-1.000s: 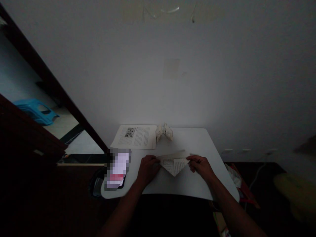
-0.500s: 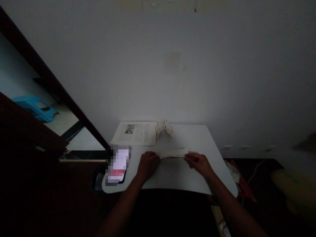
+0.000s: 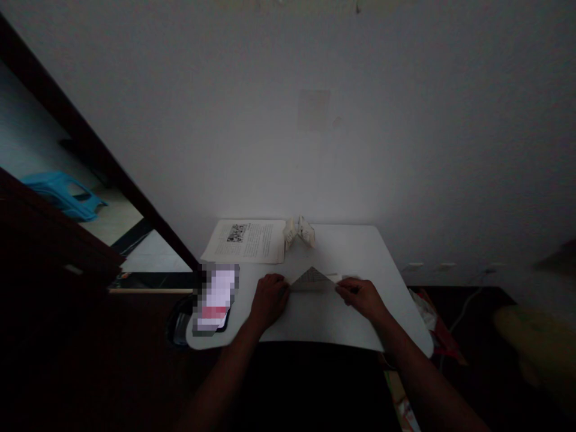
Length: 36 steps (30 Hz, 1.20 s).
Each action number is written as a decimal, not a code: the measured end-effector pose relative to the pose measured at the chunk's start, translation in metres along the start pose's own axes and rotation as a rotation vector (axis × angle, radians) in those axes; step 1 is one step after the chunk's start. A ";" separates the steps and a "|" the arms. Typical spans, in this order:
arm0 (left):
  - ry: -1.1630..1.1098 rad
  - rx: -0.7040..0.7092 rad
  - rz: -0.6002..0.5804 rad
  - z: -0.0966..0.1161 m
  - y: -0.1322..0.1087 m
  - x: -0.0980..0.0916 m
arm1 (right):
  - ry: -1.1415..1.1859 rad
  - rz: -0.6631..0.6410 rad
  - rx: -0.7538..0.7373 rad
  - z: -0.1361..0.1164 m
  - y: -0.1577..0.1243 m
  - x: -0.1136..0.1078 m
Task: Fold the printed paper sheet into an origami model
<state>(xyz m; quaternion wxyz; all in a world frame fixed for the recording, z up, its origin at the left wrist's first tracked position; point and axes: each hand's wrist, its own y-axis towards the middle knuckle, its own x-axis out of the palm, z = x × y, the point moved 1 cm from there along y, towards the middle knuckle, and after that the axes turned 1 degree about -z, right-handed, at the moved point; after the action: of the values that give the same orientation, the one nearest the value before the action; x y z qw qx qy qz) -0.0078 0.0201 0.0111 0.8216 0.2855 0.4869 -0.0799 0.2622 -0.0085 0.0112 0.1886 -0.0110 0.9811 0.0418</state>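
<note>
A folded printed paper (image 3: pixel 312 279) spans the gap between my hands above the near middle of the white table (image 3: pixel 315 324). It now shows a triangular face with its peak pointing away from me. My left hand (image 3: pixel 271 297) is closed on the paper's left corner. The right corner is pinched between the thumb and fingers of my right hand (image 3: pixel 360 294). A pale strip of the paper shows behind the triangle near my right fingers. Farther back stands a folded paper shape (image 3: pixel 299 231) with two raised, wing-like parts.
Printed sheets (image 3: pixel 247 243) lie at the table's back left. In front of them is a phone (image 3: pixel 218 297), its screen blurred out. The wall (image 3: pixel 351 168) rises behind the table. A blue stool (image 3: pixel 65 192) stands beyond the doorway, and bags (image 3: pixel 432 318) lie right of the table.
The paper between my hands has turned from a narrow, flat strip to a triangular face with its peak up. Both hands keep their hold in nearly the same place.
</note>
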 end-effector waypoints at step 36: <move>-0.087 -0.098 0.030 -0.005 0.001 0.002 | 0.084 0.168 0.150 0.004 0.003 0.010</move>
<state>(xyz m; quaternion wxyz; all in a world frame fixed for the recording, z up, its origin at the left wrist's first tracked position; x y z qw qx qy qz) -0.0102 0.0240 0.0077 0.8562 0.2487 0.4494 -0.0561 0.2546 -0.0051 0.0037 0.1432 0.0837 0.9860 -0.0168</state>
